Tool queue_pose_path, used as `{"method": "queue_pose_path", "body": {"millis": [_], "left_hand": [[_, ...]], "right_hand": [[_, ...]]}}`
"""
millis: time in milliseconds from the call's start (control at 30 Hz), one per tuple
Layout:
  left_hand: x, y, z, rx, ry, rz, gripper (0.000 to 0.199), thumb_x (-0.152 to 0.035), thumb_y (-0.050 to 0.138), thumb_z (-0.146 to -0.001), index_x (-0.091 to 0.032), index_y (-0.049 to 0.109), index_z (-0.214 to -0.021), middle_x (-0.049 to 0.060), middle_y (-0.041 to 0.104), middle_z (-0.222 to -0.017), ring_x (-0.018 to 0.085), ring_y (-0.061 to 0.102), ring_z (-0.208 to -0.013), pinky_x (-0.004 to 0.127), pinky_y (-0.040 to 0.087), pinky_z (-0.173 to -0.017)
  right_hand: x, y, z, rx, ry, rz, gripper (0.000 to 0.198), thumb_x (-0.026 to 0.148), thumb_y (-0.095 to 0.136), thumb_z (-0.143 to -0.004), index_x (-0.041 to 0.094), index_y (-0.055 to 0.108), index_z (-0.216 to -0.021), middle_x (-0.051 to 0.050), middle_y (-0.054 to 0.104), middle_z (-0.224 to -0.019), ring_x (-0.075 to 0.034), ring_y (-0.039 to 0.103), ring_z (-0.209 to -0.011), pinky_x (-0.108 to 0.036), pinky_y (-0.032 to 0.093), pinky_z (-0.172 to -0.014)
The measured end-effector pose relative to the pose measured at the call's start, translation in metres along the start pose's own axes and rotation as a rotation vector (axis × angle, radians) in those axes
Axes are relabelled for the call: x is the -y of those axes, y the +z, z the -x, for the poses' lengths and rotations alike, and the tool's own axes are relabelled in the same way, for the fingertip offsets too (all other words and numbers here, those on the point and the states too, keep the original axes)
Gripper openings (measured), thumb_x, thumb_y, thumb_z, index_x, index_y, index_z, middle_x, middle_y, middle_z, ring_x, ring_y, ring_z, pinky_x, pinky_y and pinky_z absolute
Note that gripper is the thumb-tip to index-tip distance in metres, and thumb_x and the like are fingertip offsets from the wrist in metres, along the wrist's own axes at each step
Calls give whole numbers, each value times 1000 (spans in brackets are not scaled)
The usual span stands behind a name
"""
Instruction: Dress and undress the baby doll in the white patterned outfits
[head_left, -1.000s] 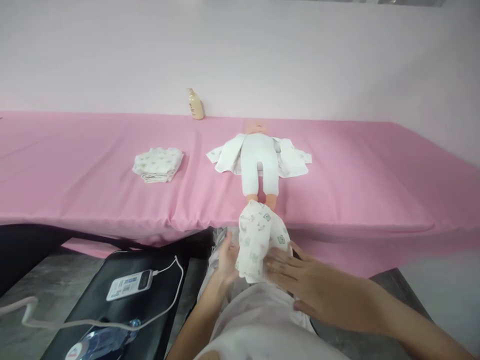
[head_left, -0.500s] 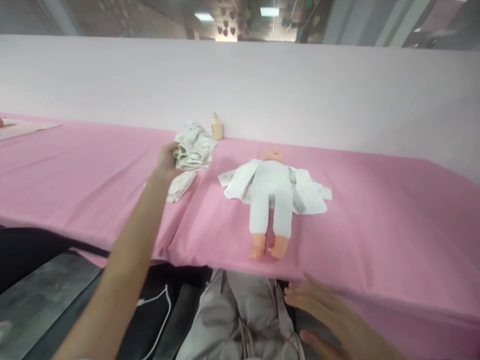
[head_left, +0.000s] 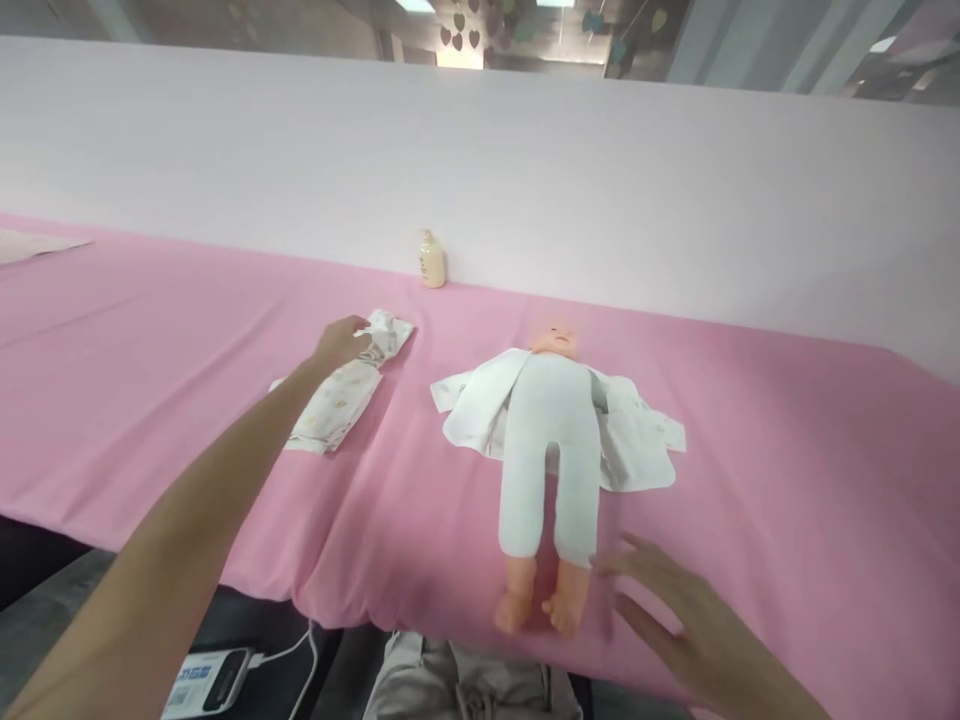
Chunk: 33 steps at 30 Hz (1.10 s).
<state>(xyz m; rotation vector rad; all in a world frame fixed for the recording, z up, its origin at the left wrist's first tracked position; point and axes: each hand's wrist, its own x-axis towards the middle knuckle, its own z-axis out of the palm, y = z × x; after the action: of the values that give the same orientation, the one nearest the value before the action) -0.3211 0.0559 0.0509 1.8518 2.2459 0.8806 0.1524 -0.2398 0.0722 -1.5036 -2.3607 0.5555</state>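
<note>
My left hand (head_left: pixel 345 342) is closed at the left edge of a folded white printed cloth (head_left: pixel 388 335), which rests low on the pink surface. Just in front of it lies another folded, patterned white cloth (head_left: pixel 337 405), partly covered by my forearm. A baby doll (head_left: pixel 553 430) with a white cloth body lies on its back, feet toward me. An open white baby jacket (head_left: pixel 637 435) is spread under it. My right hand (head_left: pixel 667 600), slightly blurred, hovers open beside the doll's legs, its fingertips close to the right ankle in view.
A cream pump bottle (head_left: pixel 432 262) stands against the white wall (head_left: pixel 480 170) at the back. The pink sheet (head_left: pixel 787 500) covers the table up to its front edge. A phone (head_left: pixel 206 683) with a white cable lies below, at lower left.
My left hand has lowered the folded cloth from the air to the pink surface. My right hand has risen from the table's edge to beside the doll's legs. The view has tilted down.
</note>
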Motion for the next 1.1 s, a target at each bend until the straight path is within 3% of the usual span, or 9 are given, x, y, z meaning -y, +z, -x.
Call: {"method": "queue_pose_path", "body": {"millis": [133, 200, 267, 367, 467, 600, 800, 967, 1100], "left_hand": [[-76, 48, 27, 156, 180, 134, 33, -30, 48, -86, -15, 59, -113, 7, 62, -120, 20, 55, -111, 32, 38, -100], [-117, 77, 50, 305, 296, 214, 51, -43, 48, -86, -13, 49, -127, 10, 53, -134, 22, 50, -121, 32, 35, -103], [-150, 104, 70, 381, 289, 223, 67, -55, 49, -83, -12, 41, -134, 14, 48, -138, 26, 48, -123, 35, 37, -101], [-174, 134, 83, 306, 269, 83, 54, -47, 40, -89, -14, 43, -131, 15, 55, -130, 30, 51, -119, 44, 37, -98], [-174, 148, 83, 234, 275, -96, 38, -30, 40, -90, -13, 49, -123, 15, 62, -117, 30, 57, -109, 44, 38, -93], [-166, 152, 80, 231, 327, -159, 34, -20, 40, -87, -10, 51, -118, 16, 64, -109, 28, 59, -103, 40, 38, -92], [-164, 154, 78, 190, 332, -2, 41, -14, 33, -89, -8, 46, -127, 16, 64, -110, 24, 60, -100, 34, 41, -88], [-144, 140, 61, 42, 271, 136, 41, -9, 35, -82, -14, 58, -115, 9, 66, -110, 21, 60, -100, 30, 42, -90], [-120, 132, 49, 133, 160, 71, 38, -9, 39, -78, -14, 63, -108, 9, 69, -100, 22, 62, -91, 30, 45, -80]], "right_hand": [[1, -6, -84, 56, -19, -78, 32, 37, 40, -93, 29, 60, -117, -1, 64, -118, -21, 58, -113, -40, 52, -91], [-5, 2, -139, 15, -73, -19, 34, 33, 39, -93, 21, 58, -118, -6, 61, -121, -21, 57, -112, -39, 48, -95], [-12, 16, -196, -53, -139, 128, 36, 24, 37, -91, 12, 56, -120, -12, 57, -126, -22, 50, -120, -39, 39, -104], [-16, 37, -266, -86, -69, 427, 40, 16, 36, -88, -2, 56, -117, -25, 51, -129, -29, 42, -126, -42, 26, -109], [-11, 52, -306, -7, 13, 597, 49, 18, 48, -81, -9, 49, -122, -32, 46, -130, -36, 41, -125, -45, 25, -106], [-10, 61, -326, 16, 84, 611, 45, 16, 48, -79, -4, 50, -120, -30, 55, -120, -34, 51, -113, -42, 32, -95], [-25, 62, -333, -122, 98, 504, 33, 15, 48, -79, 8, 52, -111, -20, 63, -105, -29, 56, -99, -38, 34, -85], [-39, 40, -307, -348, 138, 336, 41, 25, 56, -73, 15, 52, -113, -14, 61, -104, -29, 53, -101, -37, 33, -89], [-56, 15, -287, -496, 163, 131, 49, 25, 56, -69, 18, 51, -118, -11, 60, -111, -28, 51, -107, -37, 35, -94]]}}
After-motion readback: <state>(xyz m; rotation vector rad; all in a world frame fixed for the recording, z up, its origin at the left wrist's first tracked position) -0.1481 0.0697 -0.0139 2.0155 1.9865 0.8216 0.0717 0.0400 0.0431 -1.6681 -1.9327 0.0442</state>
